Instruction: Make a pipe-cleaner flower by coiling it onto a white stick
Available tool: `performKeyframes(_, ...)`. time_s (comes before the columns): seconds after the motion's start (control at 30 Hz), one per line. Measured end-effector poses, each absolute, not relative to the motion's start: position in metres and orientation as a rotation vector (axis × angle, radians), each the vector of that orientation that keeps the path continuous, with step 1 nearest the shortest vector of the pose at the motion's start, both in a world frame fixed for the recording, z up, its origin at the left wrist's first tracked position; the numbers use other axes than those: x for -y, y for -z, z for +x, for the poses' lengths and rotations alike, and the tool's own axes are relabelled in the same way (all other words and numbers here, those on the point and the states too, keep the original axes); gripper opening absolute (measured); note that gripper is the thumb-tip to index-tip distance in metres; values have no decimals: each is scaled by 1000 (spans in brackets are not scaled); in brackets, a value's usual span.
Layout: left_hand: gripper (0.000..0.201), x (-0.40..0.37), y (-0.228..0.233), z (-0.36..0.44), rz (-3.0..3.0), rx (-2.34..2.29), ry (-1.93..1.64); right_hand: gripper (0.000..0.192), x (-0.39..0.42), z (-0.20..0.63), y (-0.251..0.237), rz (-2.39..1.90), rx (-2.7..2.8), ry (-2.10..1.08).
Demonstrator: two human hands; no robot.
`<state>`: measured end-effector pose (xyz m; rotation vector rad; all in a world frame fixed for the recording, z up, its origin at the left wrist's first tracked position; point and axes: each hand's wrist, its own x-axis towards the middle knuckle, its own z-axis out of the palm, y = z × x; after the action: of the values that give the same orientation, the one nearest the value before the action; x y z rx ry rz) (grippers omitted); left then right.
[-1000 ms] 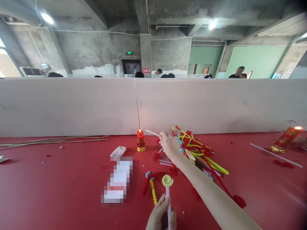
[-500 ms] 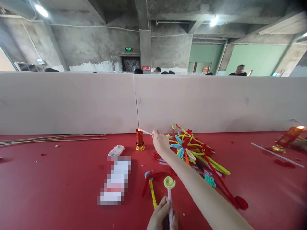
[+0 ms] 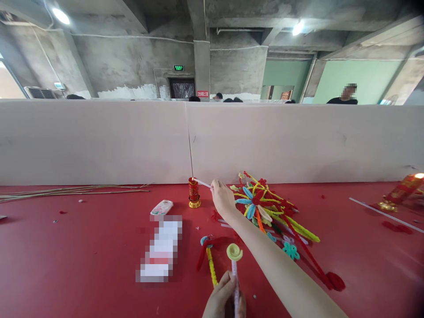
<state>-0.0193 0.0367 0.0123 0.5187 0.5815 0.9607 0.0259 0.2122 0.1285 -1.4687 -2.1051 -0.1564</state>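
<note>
At the bottom middle, my left hand (image 3: 222, 297) is closed around the lilac stem of a pipe-cleaner flower (image 3: 234, 252), which stands upright with a pale yellow coiled head. My right hand (image 3: 221, 196) stretches forward, pinching a thin whitish glue stick (image 3: 202, 182). The stick's far tip is at the top of a red candle (image 3: 194, 189) on a gold base. Just right of that hand lies a pile of pipe-cleaner flowers (image 3: 256, 203) in blue, red, yellow and orange. A yellow-stemmed piece (image 3: 211, 265) with red and blue parts rests left of my left hand.
A white partition (image 3: 99, 141) stands along the back of the red table (image 3: 82, 247). Left of the candle are a small whitish packet (image 3: 161, 207) and a blurred-out item (image 3: 162, 251). Long thin sticks (image 3: 82, 191) lie far left. Another lit candle (image 3: 402, 190) leans at the right.
Both hands keep nearly the same place, the stick's tip still at the candle. The view shifts slightly. Behind the partition, a person at the right has moved rightward.
</note>
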Motion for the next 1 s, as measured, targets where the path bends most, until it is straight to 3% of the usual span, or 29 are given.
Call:
performKeyframes(0.5,38,-34,-24,-14,452,-594,-979,20,-214,24,-133,-1366,2024,24)
performKeyframes(0.67,32,-33,-31,-14,423,-603,-983,11,-209,36,-136,-1301,1897,-59)
performKeyframes(1.0,35,-27,-46,-12,419,-709,-953,21,-100,141,-112,-1137,1725,-281)
